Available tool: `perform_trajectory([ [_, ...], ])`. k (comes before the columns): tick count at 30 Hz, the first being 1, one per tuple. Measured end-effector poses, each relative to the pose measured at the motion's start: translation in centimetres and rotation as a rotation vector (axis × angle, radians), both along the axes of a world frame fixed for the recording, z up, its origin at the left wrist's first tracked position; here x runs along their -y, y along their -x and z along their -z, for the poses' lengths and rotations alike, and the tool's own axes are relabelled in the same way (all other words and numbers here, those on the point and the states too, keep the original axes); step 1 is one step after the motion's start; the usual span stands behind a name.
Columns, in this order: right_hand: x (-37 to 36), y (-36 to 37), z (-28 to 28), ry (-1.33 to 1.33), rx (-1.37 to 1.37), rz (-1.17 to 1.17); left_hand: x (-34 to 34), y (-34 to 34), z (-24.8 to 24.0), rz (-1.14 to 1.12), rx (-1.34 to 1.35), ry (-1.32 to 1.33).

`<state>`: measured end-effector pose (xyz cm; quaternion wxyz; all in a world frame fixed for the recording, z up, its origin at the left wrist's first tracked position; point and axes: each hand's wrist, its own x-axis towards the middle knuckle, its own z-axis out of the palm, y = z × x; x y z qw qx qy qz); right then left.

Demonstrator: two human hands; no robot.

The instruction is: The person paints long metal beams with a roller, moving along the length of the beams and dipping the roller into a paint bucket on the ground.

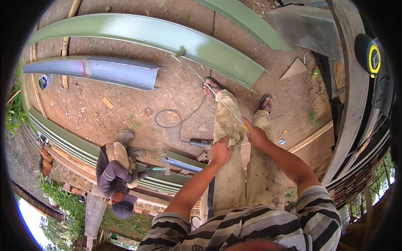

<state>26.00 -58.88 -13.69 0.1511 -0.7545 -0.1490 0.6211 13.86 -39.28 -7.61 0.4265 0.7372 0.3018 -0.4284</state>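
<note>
My right hand (pixel 256 134) is closed round the yellow handle of a long-framed paint roller (pixel 226 103). Its long thin rod runs up and left to the roller sleeve (pixel 179 52), which lies against a wet, glossy light-green metal beam (pixel 138 30). My left hand (pixel 221 151) is closed at my left leg, by bunched, stained tan cloth; I cannot tell whether that is a rag or the trousers. Just below the green beam at left lies a bare grey-blue metal beam (pixel 121 72).
A seated person (pixel 115 171) at lower left holds a green-handled tool. An angle grinder (pixel 200 143) with a looping cord (pixel 167 111) lies by my left leg. A paint can (pixel 45 81) stands far left. Timber (pixel 349 83) edges the right, with a tape measure (pixel 368 54) on it.
</note>
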Motion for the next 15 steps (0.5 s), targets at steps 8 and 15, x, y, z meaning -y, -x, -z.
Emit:
perform_trajectory([
  [8,-19.5,-6.0,0.0,-0.109,-0.035,0.047,-1.5,-0.4,0.1,0.031,-0.016,0.025],
  [15,-0.7,-3.9,-5.7,0.115,-0.025,-0.009,-1.8,-1.2,0.1,0.044,-0.030,0.039],
])
